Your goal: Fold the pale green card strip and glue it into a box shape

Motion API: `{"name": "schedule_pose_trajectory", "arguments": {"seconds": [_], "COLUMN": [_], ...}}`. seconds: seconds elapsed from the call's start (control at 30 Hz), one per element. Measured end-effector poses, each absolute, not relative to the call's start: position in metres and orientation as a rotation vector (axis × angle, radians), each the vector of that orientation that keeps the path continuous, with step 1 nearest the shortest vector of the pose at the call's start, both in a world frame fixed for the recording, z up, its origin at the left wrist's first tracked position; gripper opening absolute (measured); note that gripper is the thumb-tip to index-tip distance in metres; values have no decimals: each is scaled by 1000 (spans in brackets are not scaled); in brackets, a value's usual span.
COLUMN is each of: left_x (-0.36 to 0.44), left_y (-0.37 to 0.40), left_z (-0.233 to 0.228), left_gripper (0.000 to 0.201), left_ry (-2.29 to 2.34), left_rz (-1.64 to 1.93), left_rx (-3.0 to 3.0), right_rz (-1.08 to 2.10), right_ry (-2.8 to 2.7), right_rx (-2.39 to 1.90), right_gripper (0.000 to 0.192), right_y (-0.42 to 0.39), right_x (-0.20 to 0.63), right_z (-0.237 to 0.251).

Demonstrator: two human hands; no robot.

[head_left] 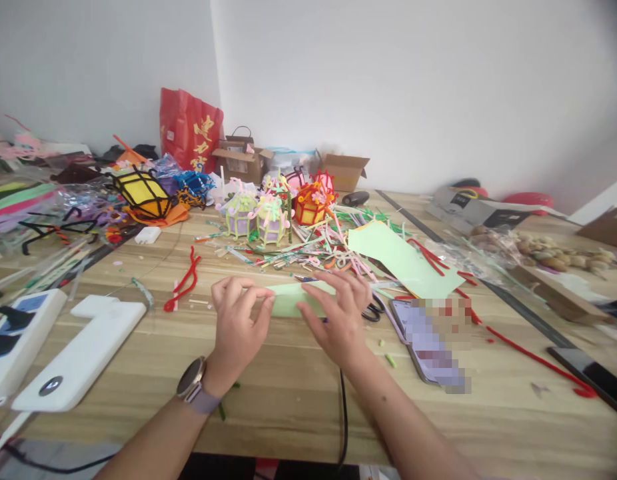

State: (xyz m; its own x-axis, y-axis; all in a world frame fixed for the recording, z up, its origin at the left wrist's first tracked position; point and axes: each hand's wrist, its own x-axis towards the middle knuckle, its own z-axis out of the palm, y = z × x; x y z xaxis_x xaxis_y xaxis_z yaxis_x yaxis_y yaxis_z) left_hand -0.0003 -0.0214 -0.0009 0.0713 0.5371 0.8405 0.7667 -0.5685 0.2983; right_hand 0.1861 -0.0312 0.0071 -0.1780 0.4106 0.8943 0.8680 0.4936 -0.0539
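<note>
A strip of pale green paper (287,301) stretches between my two hands above the wooden table. My left hand (240,310), with a watch on its wrist, pinches the paper's left end between thumb and fingers. Over the right part of the strip lies my right hand (341,310), its thumb and index finger on the paper and the other fingers bent around the far side. Black-handled scissors (373,310) lie just right of that hand, partly hidden behind it. A larger pale green sheet (403,257) rests farther back to the right.
Small pipe-cleaner lanterns (272,217) stand behind a heap of cut strips. A smartphone (428,347) lies right of my hands, near red pipe cleaners (533,357). To the left are a white power bank (83,357) and a twisted red pipe cleaner (186,283). A red bag (188,130) stands at the back.
</note>
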Motion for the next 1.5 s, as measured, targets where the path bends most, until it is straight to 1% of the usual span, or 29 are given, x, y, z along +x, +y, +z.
{"name": "schedule_pose_trajectory", "arguments": {"seconds": [0.07,0.13,0.2,0.27,0.43,0.63,0.83,0.93,1.03,1.07,1.13,1.23,1.27,1.4,1.5], "left_x": [3,6,7,7,6,5,5,6,8,8,9,10,11,12,14], "left_y": [-28,-33,-38,-41,-46,-46,-45,-41,-36,-34,-33,-33,-33,-33,-32], "left_z": [0,2,3,4,5,2,2,1,0,0,1,4,5,8,8], "left_gripper": [6,8,11,14,18,18,22,20,12,13,19,37,40,33,38], "left_ry": [-1266,-1202,-1128,-1039,-899,-917,-914,-1021,-1295,-1406,-1633,-1913,-1974,-1998,-1968], "left_rz": [-1467,-1451,-1455,-1449,-1400,-1410,-1431,-1614,-1959,-2069,-2240,-2438,-2491,-2675,-2726], "left_rx": [-2142,-2138,-2110,-2088,-2064,-2063,-2055,-2110,-2233,-2305,-2483,-2656,-2675,-2648,-2640], "right_rz": [-604,-627,-684,-778,-948,-947,-935,-970,-1001,-1004,-999,-983,-981,-955,-927], "right_ry": [-1792,-1790,-1789,-1784,-1794,-1827,-1772,-1753,-1697,-1685,-1687,-1705,-1709,-1742,-1761], "right_rx": [-1093,-1097,-1074,-1045,-985,-974,-1020,-1021,-1008,-1010,-1024,-1042,-1044,-1047,-1032], "right_gripper": [21,17,12,12,19,27,28,28,26,26,28,29,28,26,27], "right_y": [-36,-39,-40,-41,-44,-44,-43,-43,-43,-43,-42,-41,-41,-40,-38], "right_x": [174,170,173,179,194,201,208,210,210,210,210,209,208,207,206], "right_z": [3,1,0,-1,-2,-5,-2,2,7,8,9,9,9,7,6]}}
